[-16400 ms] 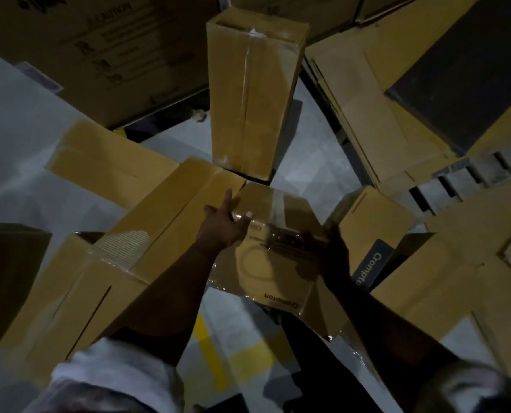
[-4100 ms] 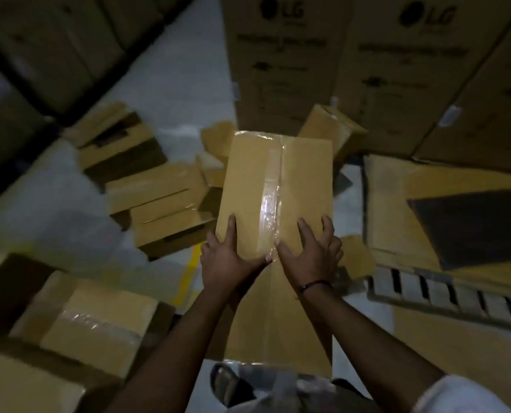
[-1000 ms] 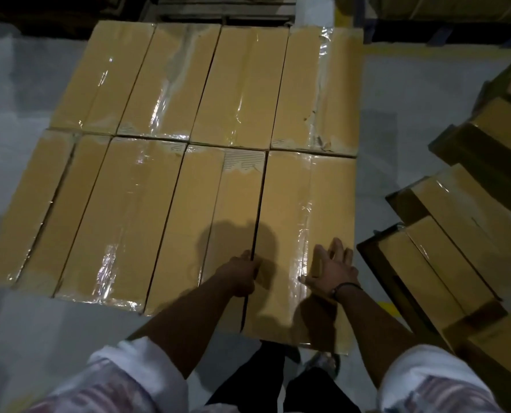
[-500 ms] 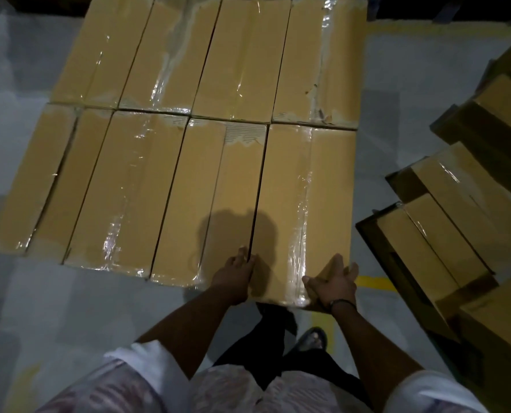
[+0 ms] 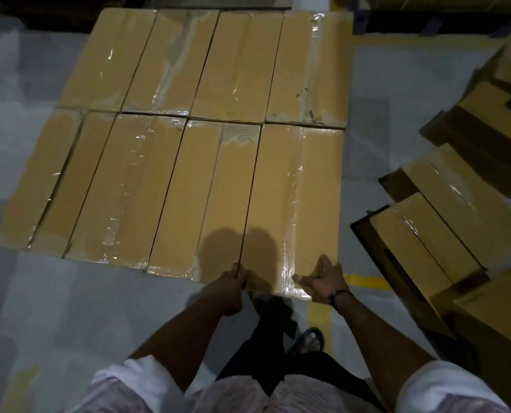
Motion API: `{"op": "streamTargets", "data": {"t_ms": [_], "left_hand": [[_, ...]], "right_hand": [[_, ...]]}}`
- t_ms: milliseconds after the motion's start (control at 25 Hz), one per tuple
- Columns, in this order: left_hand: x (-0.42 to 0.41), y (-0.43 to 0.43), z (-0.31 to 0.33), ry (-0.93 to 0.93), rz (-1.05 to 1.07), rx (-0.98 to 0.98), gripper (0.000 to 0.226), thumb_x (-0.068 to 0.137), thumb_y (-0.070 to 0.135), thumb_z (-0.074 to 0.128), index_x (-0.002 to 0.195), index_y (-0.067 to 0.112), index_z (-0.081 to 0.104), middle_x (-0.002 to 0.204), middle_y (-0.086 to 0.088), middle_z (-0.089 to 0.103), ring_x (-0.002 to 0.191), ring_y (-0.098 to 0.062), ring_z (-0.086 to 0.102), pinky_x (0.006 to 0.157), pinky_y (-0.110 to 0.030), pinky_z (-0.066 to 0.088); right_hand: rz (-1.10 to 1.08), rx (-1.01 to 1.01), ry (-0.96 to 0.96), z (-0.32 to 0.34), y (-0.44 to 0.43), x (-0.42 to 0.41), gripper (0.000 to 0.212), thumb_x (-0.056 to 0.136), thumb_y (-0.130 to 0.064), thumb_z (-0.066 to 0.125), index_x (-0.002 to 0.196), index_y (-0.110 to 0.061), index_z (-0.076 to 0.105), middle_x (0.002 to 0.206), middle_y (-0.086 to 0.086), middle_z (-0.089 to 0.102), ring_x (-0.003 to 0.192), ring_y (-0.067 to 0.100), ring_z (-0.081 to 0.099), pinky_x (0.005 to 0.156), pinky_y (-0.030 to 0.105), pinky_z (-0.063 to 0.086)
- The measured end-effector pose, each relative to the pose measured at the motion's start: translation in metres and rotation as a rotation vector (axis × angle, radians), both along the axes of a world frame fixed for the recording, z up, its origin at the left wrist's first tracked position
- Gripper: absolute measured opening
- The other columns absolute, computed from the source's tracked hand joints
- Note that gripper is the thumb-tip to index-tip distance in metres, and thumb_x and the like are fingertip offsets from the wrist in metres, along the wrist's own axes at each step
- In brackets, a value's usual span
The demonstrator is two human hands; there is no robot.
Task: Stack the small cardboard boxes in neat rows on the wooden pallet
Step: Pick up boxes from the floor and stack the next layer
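Tan taped cardboard boxes lie in two neat rows, a far row [image 5: 236, 64] and a near row [image 5: 129, 189]; the pallet beneath them is hidden. The rightmost box of the near row [image 5: 296, 198] lies flat against its neighbour, its near end sticking out slightly towards me. My left hand [image 5: 230, 284] holds that box's near left corner, with fingers tucked into the gap beside the neighbouring box. My right hand [image 5: 323, 278] rests on the near right corner, fingers spread over the top and thumb pointing left.
Several loose cardboard boxes [image 5: 439, 234] lie piled on the floor to the right, some tilted. Grey floor with a yellow line [image 5: 364, 281] runs between them and the stack. My shoe [image 5: 308, 341] is just below the box's near end.
Both hands have slid from the top of the rightmost box back to its near end. The box stays in the near row against its neighbour.
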State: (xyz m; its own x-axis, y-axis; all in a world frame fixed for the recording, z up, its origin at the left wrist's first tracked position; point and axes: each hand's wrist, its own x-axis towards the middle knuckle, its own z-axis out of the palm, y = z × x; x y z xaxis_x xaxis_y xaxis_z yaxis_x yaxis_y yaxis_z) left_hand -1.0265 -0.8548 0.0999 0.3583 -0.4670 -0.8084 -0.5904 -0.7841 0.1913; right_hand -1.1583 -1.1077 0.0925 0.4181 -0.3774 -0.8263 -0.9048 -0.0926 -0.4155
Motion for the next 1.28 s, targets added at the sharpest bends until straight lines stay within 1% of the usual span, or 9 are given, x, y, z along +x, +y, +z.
{"op": "streamTargets", "data": {"t_ms": [160,360,520,640,720,800,920,1080,1280], "left_hand": [[0.010,-0.023,0.003,-0.124,-0.069,-0.053,0.096,0.090,0.019,0.067,0.163,0.018,0.005,0.168,-0.011,-0.020,0.155,-0.034,0.013,0.109,-0.048,0.042],[0.033,-0.051,-0.003,-0.019,-0.120,0.067,0.105,0.092,0.027,0.070,0.162,0.011,-0.007,0.164,-0.022,-0.025,0.154,-0.043,0.008,0.118,-0.054,0.032],[0.027,-0.045,-0.007,-0.007,-0.105,0.045,0.103,0.093,0.015,0.066,0.160,0.008,-0.012,0.157,-0.023,-0.038,0.154,-0.044,0.003,0.117,-0.054,0.034],[0.026,-0.036,-0.010,-0.043,-0.127,0.008,0.106,0.090,0.014,0.066,0.160,0.011,-0.013,0.154,-0.021,-0.042,0.155,-0.042,0.006,0.112,-0.051,0.042],[0.029,-0.036,-0.005,-0.010,-0.133,0.021,0.107,0.091,0.017,0.067,0.161,0.012,-0.014,0.157,-0.022,-0.037,0.155,-0.041,0.006,0.113,-0.050,0.041],[0.037,-0.043,0.002,0.029,-0.140,0.044,0.104,0.092,0.019,0.066,0.161,0.012,-0.012,0.160,-0.024,-0.033,0.155,-0.042,0.009,0.117,-0.050,0.037],[0.051,-0.057,0.012,0.080,-0.126,0.083,0.091,0.094,0.019,0.062,0.161,0.010,0.002,0.163,-0.030,-0.019,0.143,-0.042,0.039,0.110,-0.048,0.044],[0.063,-0.070,0.020,0.021,0.094,-0.101,0.040,0.096,0.033,0.049,0.135,0.032,0.038,0.142,-0.015,0.049,0.112,-0.033,0.062,0.095,-0.047,0.052],[0.095,-0.092,0.013,-0.179,0.160,-0.156,0.055,0.093,0.038,0.059,0.142,0.017,0.044,0.150,-0.006,0.034,0.110,-0.031,0.060,0.082,-0.039,0.049]], "right_hand": [[0.011,-0.025,-0.033,-0.002,-0.003,-0.002,0.116,0.074,-0.057,0.083,0.162,-0.024,0.015,0.168,0.011,-0.001,0.152,0.034,0.019,0.120,0.042,0.028],[0.049,-0.048,-0.091,-0.006,-0.009,-0.008,0.097,0.084,-0.050,0.076,0.159,-0.020,0.023,0.164,0.011,0.018,0.148,0.031,0.029,0.118,0.040,0.032],[-0.377,-0.133,-0.169,-0.002,-0.011,0.007,0.074,0.087,-0.027,0.078,0.146,-0.007,0.038,0.146,0.010,0.046,0.138,0.032,0.043,0.108,0.034,0.037],[-0.329,-0.018,-0.141,-0.007,-0.014,0.027,0.081,0.071,-0.034,0.088,0.131,-0.006,0.040,0.130,0.010,0.054,0.126,0.036,0.053,0.101,0.037,0.045],[-0.231,0.048,-0.053,0.007,-0.022,0.032,0.086,0.080,-0.041,0.081,0.143,-0.005,0.034,0.138,0.006,0.046,0.132,0.034,0.048,0.103,0.035,0.040],[-0.159,0.026,-0.006,0.011,-0.031,0.034,0.062,0.089,-0.039,0.074,0.131,-0.006,0.044,0.139,0.011,0.051,0.125,0.033,0.051,0.102,0.036,0.042],[-0.106,-0.010,0.003,0.025,-0.035,0.049,0.069,0.089,-0.044,0.073,0.140,-0.007,0.044,0.141,0.014,0.051,0.126,0.033,0.051,0.103,0.039,0.043],[-0.023,-0.045,-0.017,0.036,-0.039,0.071,0.087,0.092,-0.044,0.070,0.158,-0.012,0.024,0.162,0.011,0.031,0.145,0.030,0.035,0.114,0.037,0.033],[-0.003,-0.149,-0.094,0.040,-0.051,0.086,0.078,0.094,-0.041,0.068,0.157,-0.015,0.031,0.163,0.006,0.029,0.148,0.025,0.030,0.119,0.036,0.027]]}}
